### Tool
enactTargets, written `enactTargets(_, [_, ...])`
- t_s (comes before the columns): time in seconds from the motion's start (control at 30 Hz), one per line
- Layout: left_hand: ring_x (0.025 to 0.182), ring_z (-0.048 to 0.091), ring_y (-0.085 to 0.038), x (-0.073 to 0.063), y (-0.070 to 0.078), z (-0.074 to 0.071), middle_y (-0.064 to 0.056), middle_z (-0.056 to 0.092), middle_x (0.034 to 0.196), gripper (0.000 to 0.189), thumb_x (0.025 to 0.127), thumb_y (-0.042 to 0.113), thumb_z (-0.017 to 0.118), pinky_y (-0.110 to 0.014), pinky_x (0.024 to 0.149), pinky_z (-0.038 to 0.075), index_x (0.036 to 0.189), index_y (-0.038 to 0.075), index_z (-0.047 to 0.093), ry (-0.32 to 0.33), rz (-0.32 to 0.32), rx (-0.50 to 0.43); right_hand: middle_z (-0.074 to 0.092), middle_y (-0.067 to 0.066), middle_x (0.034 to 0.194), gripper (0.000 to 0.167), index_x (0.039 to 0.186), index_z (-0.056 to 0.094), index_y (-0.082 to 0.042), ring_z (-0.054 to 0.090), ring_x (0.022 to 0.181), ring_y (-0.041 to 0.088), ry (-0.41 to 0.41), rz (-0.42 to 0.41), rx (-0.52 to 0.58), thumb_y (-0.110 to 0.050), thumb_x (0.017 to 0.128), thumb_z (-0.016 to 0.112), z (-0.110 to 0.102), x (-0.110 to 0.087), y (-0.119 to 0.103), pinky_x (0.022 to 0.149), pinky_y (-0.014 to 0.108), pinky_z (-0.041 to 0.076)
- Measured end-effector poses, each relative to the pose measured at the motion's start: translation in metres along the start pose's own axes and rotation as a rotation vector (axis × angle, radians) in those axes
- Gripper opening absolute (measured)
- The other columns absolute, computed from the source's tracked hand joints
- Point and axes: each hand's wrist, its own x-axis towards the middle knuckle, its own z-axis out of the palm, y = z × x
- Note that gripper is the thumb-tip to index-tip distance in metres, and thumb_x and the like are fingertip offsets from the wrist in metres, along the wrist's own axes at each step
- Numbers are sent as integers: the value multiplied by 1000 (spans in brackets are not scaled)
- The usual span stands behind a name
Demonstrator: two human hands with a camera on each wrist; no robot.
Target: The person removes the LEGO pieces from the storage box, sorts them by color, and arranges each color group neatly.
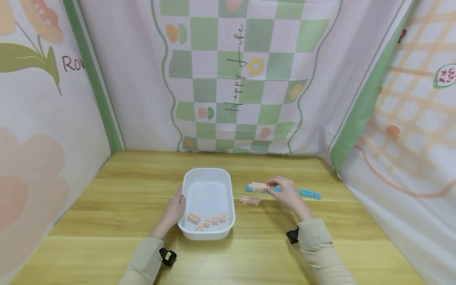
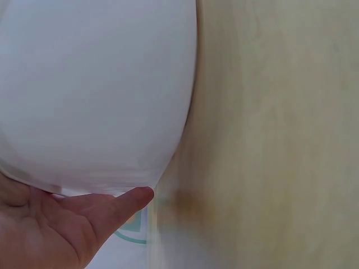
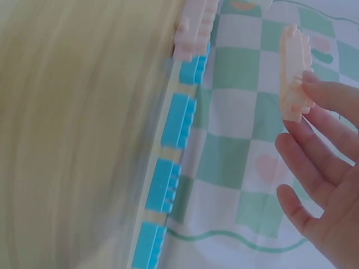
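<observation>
Being gripped by the left hand (image 1: 175,208) is a tub (image 1: 206,196); pinched by the right hand (image 1: 287,194), a pink block (image 3: 292,64).

Left grip (image 1: 176,208) touches a white tub (image 1: 206,235); right grip (image 1: 286,193) pinches a pale pink strip (image 1: 259,185)

place: small curtained booth (image 1: 139,79), homely in print; whether set up inside a home or a studio, cannot be told. back curtain (image 1: 233,75), one: green-and-white checks, yellow flowers, cursive lettering "happy life". wood-grain tabletop (image 1: 246,261), one: far edge at that curtain. left curtain (image 1: 46,118), one: large peach blooms, green border. right curtain (image 1: 406,118), one: peach lattice, green border.
</observation>
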Motion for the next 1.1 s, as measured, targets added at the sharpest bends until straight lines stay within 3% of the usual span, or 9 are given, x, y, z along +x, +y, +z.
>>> enactTargets(0.33, [131, 36, -43, -1, -3, -3, -27, 25, 148, 50, 101, 12, 24, -52, 109, 33, 147, -5, 13, 1, 13, 15, 68, 11, 95, 21, 99, 69, -4, 62, 90, 29, -29, 47, -20, -20, 84, 70, -9, -6, 16, 80, 48, 53])
enactTargets(0.63, [121, 48, -43, -3, 0, -3, -28, 29, 147, 50, 101, 13, 24, -49, 98, 47, 148, -3, 14, -2, -5, 15, 68, 12, 91, 19, 97, 70, -1, 62, 87, 29, -82, 92, 0, -15, 84, 68, -15, -10, 28, 80, 49, 53])
enactTargets(0.9, [119, 50, -43, -2, 2, 0, -27, 29, 147, 51, 102, 15, 24, -47, 92, 52, 149, -1, 13, -12, -22, 22, 69, 11, 89, 15, 92, 70, -2, 62, 84, 27, -112, 89, -8, -14, 83, 69, -14, -15, 43, 78, 46, 53])
enactTargets(1.1, [127, 43, -42, -1, 2, 0, -25, 26, 149, 51, 102, 15, 22, -49, 101, 44, 149, 0, 11, -26, -35, 20, 69, 11, 89, 13, 92, 70, -3, 62, 85, 26, -159, 97, -8, -14, 84, 67, -15, -18, 47, 77, 43, 54])
